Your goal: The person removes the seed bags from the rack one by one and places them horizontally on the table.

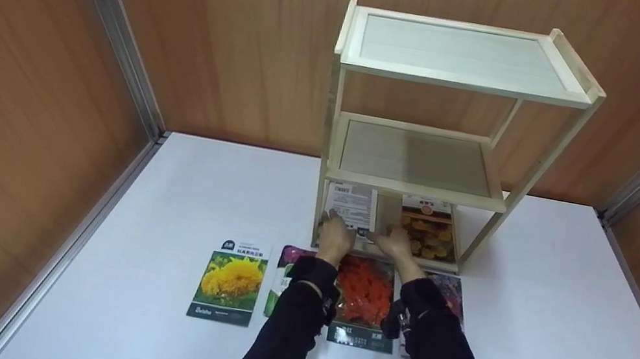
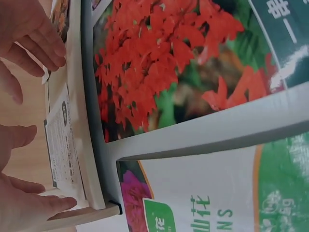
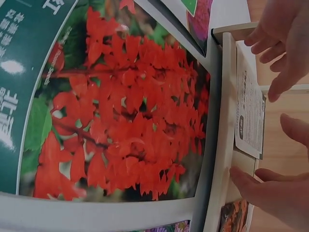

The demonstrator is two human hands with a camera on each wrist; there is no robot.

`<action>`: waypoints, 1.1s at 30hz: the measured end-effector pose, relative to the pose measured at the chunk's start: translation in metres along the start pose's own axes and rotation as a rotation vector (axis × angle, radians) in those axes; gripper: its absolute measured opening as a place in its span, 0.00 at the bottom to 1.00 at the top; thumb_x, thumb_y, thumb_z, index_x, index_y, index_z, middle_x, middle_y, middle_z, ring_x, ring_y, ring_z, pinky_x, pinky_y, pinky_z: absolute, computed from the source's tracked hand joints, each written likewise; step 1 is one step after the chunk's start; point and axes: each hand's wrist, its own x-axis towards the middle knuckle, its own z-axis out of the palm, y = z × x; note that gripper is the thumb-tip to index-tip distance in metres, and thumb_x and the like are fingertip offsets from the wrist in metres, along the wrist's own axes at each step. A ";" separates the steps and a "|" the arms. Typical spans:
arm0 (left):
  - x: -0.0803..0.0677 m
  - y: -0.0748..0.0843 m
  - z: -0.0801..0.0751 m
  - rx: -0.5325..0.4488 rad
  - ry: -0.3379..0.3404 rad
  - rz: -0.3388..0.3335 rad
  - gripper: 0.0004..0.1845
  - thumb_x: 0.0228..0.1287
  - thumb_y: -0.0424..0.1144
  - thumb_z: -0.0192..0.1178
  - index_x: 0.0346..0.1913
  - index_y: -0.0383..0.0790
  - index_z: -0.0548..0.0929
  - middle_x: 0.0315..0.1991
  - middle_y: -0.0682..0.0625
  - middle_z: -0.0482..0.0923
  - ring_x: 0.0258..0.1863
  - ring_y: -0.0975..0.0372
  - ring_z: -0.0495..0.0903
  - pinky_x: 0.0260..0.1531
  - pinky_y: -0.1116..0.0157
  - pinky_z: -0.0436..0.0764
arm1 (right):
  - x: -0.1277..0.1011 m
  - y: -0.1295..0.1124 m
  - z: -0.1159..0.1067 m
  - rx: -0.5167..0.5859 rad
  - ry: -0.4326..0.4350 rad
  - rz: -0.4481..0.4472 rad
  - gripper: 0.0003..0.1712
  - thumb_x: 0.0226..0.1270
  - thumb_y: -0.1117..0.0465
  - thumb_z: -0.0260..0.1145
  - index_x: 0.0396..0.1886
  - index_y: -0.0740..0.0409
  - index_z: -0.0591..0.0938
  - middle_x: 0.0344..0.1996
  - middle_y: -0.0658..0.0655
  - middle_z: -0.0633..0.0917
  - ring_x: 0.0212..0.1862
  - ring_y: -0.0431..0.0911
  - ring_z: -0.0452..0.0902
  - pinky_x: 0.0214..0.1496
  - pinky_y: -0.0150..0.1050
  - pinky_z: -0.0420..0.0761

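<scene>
A white seed packet (image 1: 353, 206) covered in printed text lies on the left part of the bottom shelf board (image 2: 82, 145). Next to its left edge is my left hand (image 1: 336, 236), with fingers extended and fingertips close to the board's front corner in the left wrist view. My right hand (image 1: 395, 244) hovers at the shelf front between that packet and an orange-flower seed packet (image 1: 429, 232). In the right wrist view the right fingers (image 3: 244, 181) are loosely straight at the front rail. Neither hand grips a packet.
The three-tier wooden rack (image 1: 417, 187) stands at the back of the white table (image 1: 144, 280). In front lie a yellow-flower packet (image 1: 231, 282), a red-flower packet (image 1: 364, 293), a green-and-white packet (image 2: 193, 193) and a purple-flower packet (image 1: 450, 292). Wooden panels (image 1: 216, 56) surround the table.
</scene>
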 end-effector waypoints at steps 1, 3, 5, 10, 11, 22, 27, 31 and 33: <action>0.001 -0.001 0.004 0.002 0.000 0.000 0.37 0.55 0.40 0.60 0.61 0.22 0.57 0.59 0.28 0.57 0.53 0.41 0.66 0.47 0.49 0.70 | 0.028 0.025 0.010 -0.014 0.015 -0.021 0.43 0.53 0.47 0.64 0.58 0.74 0.63 0.56 0.71 0.66 0.57 0.60 0.62 0.55 0.45 0.67; 0.023 -0.020 0.034 0.004 0.029 0.017 0.39 0.52 0.41 0.62 0.60 0.20 0.57 0.56 0.26 0.61 0.51 0.40 0.67 0.43 0.47 0.72 | 0.081 0.072 0.031 0.029 0.018 -0.014 0.48 0.46 0.42 0.67 0.58 0.73 0.64 0.55 0.70 0.68 0.53 0.60 0.66 0.49 0.45 0.71; 0.049 -0.042 0.073 0.027 0.064 0.037 0.41 0.50 0.43 0.62 0.59 0.18 0.55 0.51 0.26 0.66 0.48 0.41 0.70 0.39 0.47 0.73 | 0.113 0.096 0.041 0.085 -0.026 0.030 0.52 0.44 0.41 0.69 0.59 0.74 0.62 0.56 0.71 0.66 0.52 0.59 0.67 0.45 0.45 0.74; 0.097 -0.078 0.135 0.003 0.000 -0.031 0.53 0.46 0.51 0.65 0.64 0.22 0.48 0.51 0.30 0.69 0.51 0.43 0.68 0.46 0.49 0.69 | 0.076 0.062 0.028 0.273 -0.093 0.096 0.52 0.47 0.46 0.69 0.62 0.73 0.56 0.60 0.70 0.59 0.56 0.59 0.63 0.46 0.44 0.74; 0.099 -0.079 0.137 -0.012 -0.021 -0.045 0.54 0.46 0.52 0.65 0.64 0.22 0.46 0.52 0.30 0.69 0.53 0.43 0.66 0.49 0.49 0.68 | 0.064 0.051 0.025 0.286 -0.099 0.127 0.49 0.50 0.49 0.68 0.63 0.72 0.55 0.61 0.69 0.59 0.58 0.59 0.61 0.50 0.45 0.72; 0.070 -0.039 0.077 -0.078 -0.102 -0.156 0.25 0.48 0.49 0.61 0.45 0.33 0.75 0.38 0.41 0.78 0.38 0.48 0.76 0.36 0.53 0.74 | 0.072 0.060 0.016 0.241 -0.123 0.128 0.48 0.48 0.46 0.68 0.60 0.74 0.61 0.58 0.71 0.63 0.55 0.60 0.65 0.47 0.47 0.74; 0.074 -0.034 0.065 -0.018 -0.160 -0.081 0.15 0.42 0.45 0.63 0.31 0.36 0.80 0.30 0.45 0.79 0.29 0.54 0.76 0.28 0.56 0.74 | -0.018 -0.022 -0.029 0.149 -0.133 0.130 0.38 0.62 0.58 0.56 0.63 0.75 0.52 0.59 0.72 0.60 0.59 0.61 0.58 0.58 0.48 0.64; 0.076 -0.035 0.057 0.001 -0.173 -0.038 0.08 0.43 0.40 0.60 0.26 0.39 0.79 0.26 0.49 0.77 0.23 0.59 0.73 0.21 0.60 0.74 | -0.014 -0.023 -0.038 0.080 -0.122 0.134 0.47 0.60 0.55 0.59 0.66 0.70 0.42 0.63 0.71 0.55 0.63 0.60 0.52 0.62 0.48 0.58; 0.074 -0.036 0.052 0.010 -0.161 -0.034 0.06 0.44 0.37 0.58 0.26 0.38 0.78 0.25 0.49 0.77 0.22 0.60 0.72 0.19 0.61 0.74 | 0.006 -0.002 -0.034 0.055 -0.116 0.089 0.47 0.55 0.50 0.64 0.65 0.71 0.52 0.60 0.72 0.60 0.59 0.59 0.60 0.57 0.45 0.65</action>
